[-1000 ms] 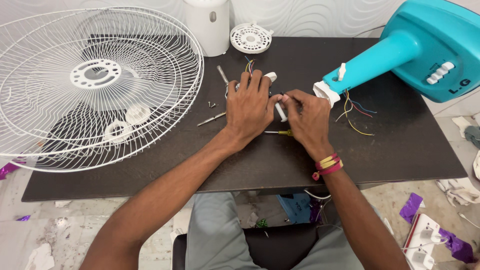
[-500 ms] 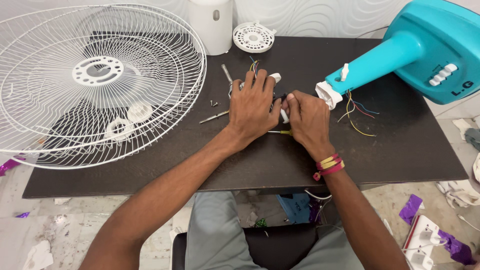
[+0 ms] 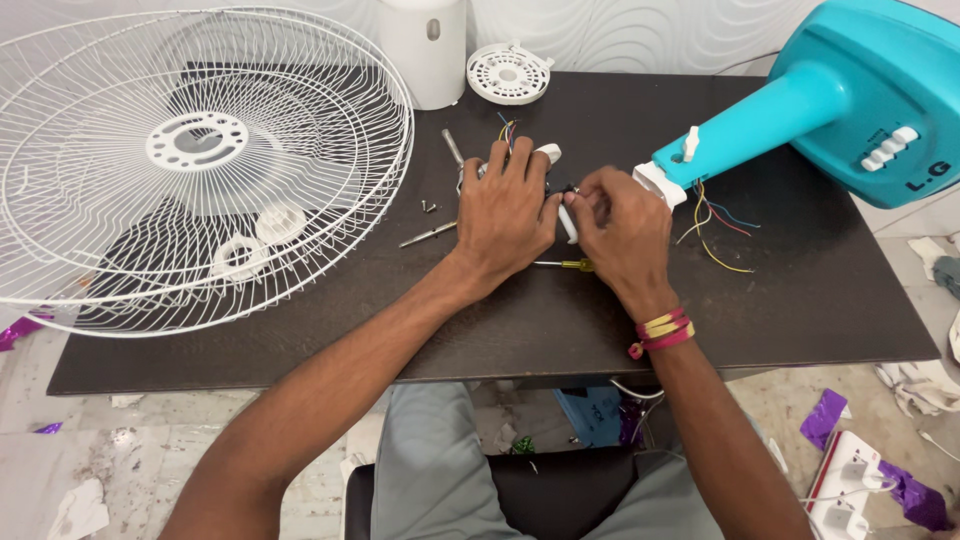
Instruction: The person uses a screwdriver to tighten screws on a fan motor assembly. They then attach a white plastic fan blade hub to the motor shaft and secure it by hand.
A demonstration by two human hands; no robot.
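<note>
I see both hands meeting near the middle of the dark table. My left hand lies palm down with its fingers curled over a small white part, of which only an end peeks out past the fingertips; coloured wires come out from under that hand toward the far edge. My right hand sits just beside it, touching it, the thumb and forefinger pinched on something small and dark at the tip of a short white piece that runs down between the two hands (what exactly is pinched I cannot tell, it is too small). A bundle of red and yellow bands circles the right wrist.

Under the right hand lies a screwdriver with a yellow handle, partly hidden. To the left of my left hand rest a thin metal rod, a second metal tool and a couple of small screws.

A large white wire fan guard covers the left of the table, with two white ring pieces seen through it. A turquoise fan body lies at the right, its neck ending in a white collar close to my right hand, loose wires trailing from it. At the far edge stand a white cylinder and a round white vented cap.
</note>
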